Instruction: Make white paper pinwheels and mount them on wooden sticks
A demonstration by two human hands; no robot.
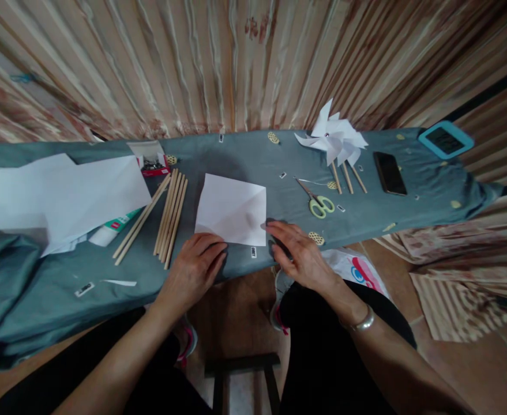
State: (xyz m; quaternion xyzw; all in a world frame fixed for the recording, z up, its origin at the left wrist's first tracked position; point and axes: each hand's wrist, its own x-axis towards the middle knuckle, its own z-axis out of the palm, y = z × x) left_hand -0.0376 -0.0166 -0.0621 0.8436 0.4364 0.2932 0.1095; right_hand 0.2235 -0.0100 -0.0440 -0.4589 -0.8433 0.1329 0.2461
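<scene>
White paper square (231, 202) lies on bench (244, 147), left of scissors (321, 206). Head view: my left fingers (210, 240) bunched at its near-left edge; pinching or merely resting, can't tell. Right fingers (288, 231) loosely spread at right edge. Should handle light, thin, easily creased; best held by edges. Left fingers hide some near edge. Far left of scissors, sheets (93, 184) half-cover tube (110, 230), frame cropping sheets.
</scene>
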